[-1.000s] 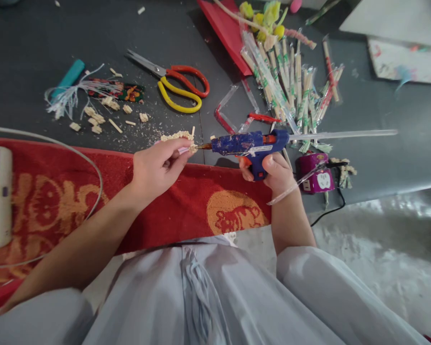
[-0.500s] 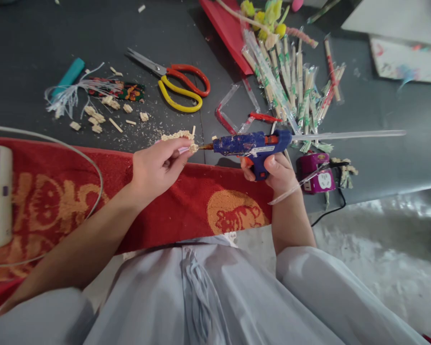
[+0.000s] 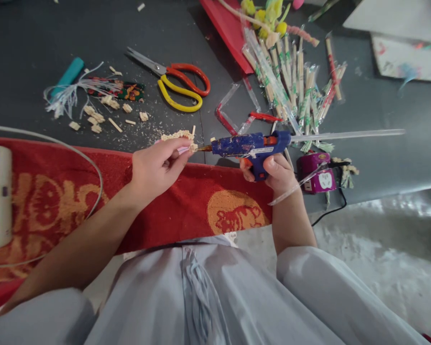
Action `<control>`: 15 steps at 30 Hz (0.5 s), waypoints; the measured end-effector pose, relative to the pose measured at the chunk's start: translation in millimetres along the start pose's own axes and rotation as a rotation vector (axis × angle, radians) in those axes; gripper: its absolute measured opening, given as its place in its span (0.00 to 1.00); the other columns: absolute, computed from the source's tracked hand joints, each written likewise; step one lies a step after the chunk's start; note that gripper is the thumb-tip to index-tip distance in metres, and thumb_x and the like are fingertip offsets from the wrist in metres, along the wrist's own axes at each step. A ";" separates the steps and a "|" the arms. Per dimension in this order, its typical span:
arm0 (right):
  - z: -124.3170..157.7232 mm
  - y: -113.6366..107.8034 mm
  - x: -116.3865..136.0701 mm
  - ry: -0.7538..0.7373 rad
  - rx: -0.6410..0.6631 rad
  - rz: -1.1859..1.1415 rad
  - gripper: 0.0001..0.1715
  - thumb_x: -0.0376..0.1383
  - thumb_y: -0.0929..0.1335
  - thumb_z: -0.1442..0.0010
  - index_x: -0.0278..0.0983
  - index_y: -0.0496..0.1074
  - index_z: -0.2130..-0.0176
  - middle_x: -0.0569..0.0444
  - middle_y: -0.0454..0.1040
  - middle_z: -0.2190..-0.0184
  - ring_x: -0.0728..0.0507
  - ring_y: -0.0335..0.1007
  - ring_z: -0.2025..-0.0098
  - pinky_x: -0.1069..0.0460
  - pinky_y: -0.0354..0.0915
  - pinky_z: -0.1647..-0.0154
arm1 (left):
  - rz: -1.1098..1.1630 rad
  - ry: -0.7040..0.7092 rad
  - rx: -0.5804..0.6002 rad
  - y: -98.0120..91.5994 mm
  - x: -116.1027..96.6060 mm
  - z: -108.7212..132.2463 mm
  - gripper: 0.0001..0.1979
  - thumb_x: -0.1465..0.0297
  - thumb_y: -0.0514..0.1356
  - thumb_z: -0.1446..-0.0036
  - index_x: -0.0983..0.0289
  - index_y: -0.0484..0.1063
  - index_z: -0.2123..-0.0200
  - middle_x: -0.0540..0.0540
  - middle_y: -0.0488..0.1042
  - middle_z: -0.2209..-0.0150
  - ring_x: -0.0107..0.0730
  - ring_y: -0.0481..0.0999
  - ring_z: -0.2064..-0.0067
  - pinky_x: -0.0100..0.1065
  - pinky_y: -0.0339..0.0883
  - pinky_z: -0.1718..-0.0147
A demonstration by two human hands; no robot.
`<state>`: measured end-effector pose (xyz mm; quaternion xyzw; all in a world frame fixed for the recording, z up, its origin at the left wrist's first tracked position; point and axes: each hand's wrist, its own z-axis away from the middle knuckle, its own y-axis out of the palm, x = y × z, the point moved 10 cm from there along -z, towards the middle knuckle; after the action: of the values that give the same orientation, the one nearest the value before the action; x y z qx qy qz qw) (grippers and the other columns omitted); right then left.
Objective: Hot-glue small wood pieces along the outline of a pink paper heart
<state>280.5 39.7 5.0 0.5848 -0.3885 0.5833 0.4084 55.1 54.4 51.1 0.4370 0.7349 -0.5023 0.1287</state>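
Observation:
My left hand point(image 3: 160, 165) pinches a small craft piece point(image 3: 193, 147) made of pale, cream-coloured bits with a pinkish strip; the fingers hide much of it. In my right hand point(image 3: 278, 172) is a blue hot glue gun point(image 3: 240, 145), its fingers wrapped round the grip near the orange trigger. The gun's brass nozzle points left and meets or almost meets the craft piece. Out of its back sticks a long clear glue stick point(image 3: 352, 136). Just above my left hand, more cream-coloured bits point(image 3: 177, 135) show in a row.
Scissors point(image 3: 168, 79) with red and yellow handles lie beyond my hands, among crumbs and pale bits point(image 3: 93, 115). Several plastic-wrapped sticks point(image 3: 298, 86) are heaped at the back right. A purple socket block point(image 3: 316, 172) stands by my right wrist. A red towel point(image 3: 187, 211) covers the table's near edge.
The glue gun has shifted very slightly left, its nozzle still at the craft piece. Both hands keep the same holds.

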 end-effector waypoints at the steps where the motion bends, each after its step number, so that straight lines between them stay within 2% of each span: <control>1: -0.3 0.6 1.2 -0.013 0.005 -0.004 0.30 0.60 0.65 0.36 0.39 0.76 0.68 0.55 0.71 0.78 0.48 0.62 0.79 0.51 0.56 0.75 | 0.003 0.000 0.000 0.1 -0.2 0.1 0.08 0.66 0.62 0.36 0.60 0.80 0.56 0.47 0.80 0.71 0.22 0.72 0.75 0.24 0.67 0.70; 5: -0.8 1.8 3.9 -0.044 0.020 0.006 0.28 0.58 0.63 0.33 0.39 0.76 0.65 0.56 0.70 0.80 0.48 0.61 0.79 0.50 0.54 0.74 | -0.002 0.004 0.006 0.2 -1.1 0.1 0.08 0.67 0.62 0.36 0.59 0.80 0.55 0.48 0.81 0.70 0.23 0.74 0.74 0.25 0.69 0.68; 10: 0.1 0.6 2.7 -0.036 0.013 -0.037 0.25 0.57 0.66 0.34 0.40 0.76 0.61 0.56 0.72 0.78 0.48 0.63 0.78 0.50 0.54 0.75 | -0.019 -0.006 0.017 1.2 0.1 0.6 0.09 0.66 0.62 0.35 0.60 0.80 0.56 0.48 0.81 0.69 0.22 0.73 0.75 0.24 0.69 0.69; 15: -0.9 2.3 3.4 -0.032 0.014 -0.027 0.27 0.59 0.66 0.35 0.40 0.76 0.62 0.57 0.71 0.78 0.48 0.62 0.79 0.51 0.54 0.75 | -0.047 -0.019 0.052 5.6 2.1 1.6 0.10 0.65 0.60 0.34 0.59 0.79 0.54 0.49 0.81 0.68 0.24 0.75 0.72 0.26 0.70 0.64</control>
<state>278.2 39.8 8.5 0.6020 -0.3830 0.5713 0.4057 57.8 54.8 45.5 0.4179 0.7305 -0.5283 0.1123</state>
